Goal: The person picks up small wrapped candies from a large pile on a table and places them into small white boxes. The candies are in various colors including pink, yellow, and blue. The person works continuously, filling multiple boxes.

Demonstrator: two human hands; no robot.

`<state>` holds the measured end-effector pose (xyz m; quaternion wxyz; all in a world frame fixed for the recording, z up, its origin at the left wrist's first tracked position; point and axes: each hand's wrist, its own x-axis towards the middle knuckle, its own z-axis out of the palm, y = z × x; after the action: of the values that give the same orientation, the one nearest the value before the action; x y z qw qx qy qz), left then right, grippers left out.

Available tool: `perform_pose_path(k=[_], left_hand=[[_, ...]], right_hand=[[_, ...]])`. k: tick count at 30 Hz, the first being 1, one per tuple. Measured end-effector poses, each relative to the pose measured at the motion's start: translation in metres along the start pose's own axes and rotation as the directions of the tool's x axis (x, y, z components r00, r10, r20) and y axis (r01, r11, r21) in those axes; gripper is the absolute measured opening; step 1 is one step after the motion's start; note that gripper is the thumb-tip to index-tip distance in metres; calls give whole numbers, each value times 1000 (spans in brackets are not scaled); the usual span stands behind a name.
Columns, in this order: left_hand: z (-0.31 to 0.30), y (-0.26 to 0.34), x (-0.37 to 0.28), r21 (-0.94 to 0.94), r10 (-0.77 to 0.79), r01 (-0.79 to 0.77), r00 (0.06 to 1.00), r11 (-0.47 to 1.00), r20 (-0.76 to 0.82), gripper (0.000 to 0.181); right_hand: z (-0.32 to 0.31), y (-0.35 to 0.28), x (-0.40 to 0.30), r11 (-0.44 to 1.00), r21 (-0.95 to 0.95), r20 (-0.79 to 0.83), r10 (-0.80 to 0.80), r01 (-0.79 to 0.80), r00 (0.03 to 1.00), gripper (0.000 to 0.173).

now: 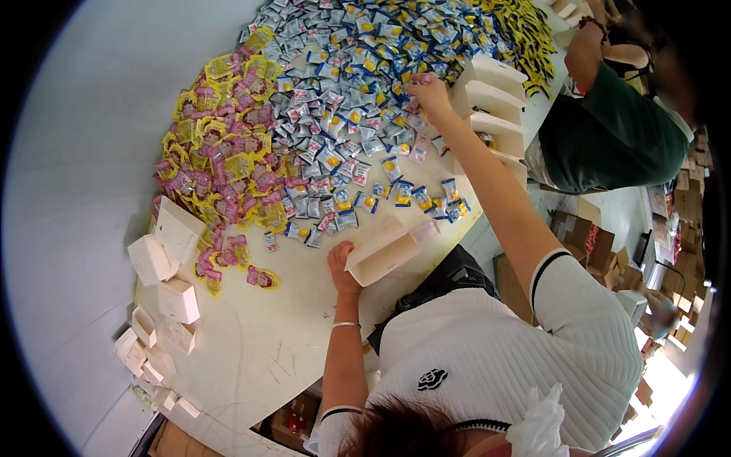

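My left hand (343, 268) grips the left end of an open white paperboard box (381, 251) on the table near my body. A pink packet (425, 229) lies at the box's right end. My right hand (427, 94) reaches to the far side, over the pile of small blue, yellow and silver packets (365, 74), with something pink at its fingers. Just right of that hand stands a row of open white boxes (494, 94), some with packets inside. Left of the small packets lies a heap of yellow and pink pouches (223, 148).
Several white boxes (178, 300) lie along the table's left edge. Long yellow and black packets (522, 34) are piled at the far right. A co-worker in a dark green garment (617, 137) sits at the right. Cardboard cartons (582, 234) stand on the floor behind.
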<state>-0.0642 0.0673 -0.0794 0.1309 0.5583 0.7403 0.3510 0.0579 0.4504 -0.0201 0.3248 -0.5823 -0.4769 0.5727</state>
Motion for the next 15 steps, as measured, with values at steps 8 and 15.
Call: perform_pose_path(k=[8, 15], left_hand=[[1, -7, -3, 64, 16, -17, 1000, 998, 17, 34], [-11, 9, 3, 29, -29, 28, 999, 999, 41, 40]], right_hand=[[29, 3, 39, 839, -543, -270, -211, 32, 939, 34], [8, -68, -68, 715, 621, 336, 127, -321, 933, 18]])
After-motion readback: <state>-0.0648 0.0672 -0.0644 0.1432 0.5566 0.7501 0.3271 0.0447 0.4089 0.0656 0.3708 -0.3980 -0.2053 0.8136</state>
